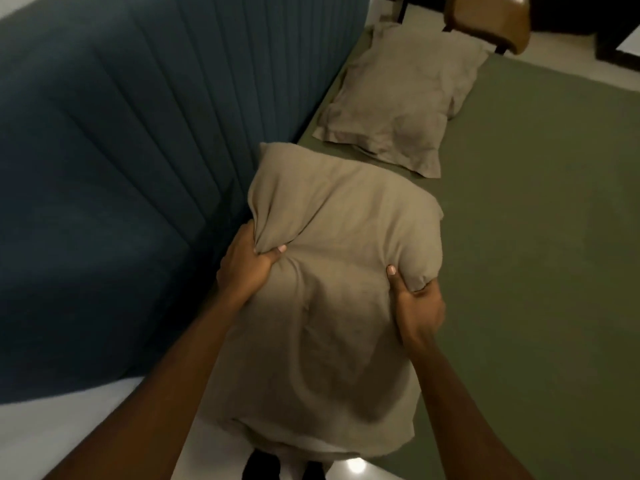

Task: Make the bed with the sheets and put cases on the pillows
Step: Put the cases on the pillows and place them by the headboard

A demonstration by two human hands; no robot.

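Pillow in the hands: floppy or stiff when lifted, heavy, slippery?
Probably soft and floppy: the pillow dents and its case bunches where the left hand and right hand grip it. Likely light for its bulk, since two side grips seem to carry it. Slip seems unlikely: the matte cloth gathers into folds in each grip.

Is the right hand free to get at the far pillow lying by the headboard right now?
Probably not yet: the right hand grips the near pillow, as does the left hand. The far pillow lies unobstructed on the green sheet beyond.
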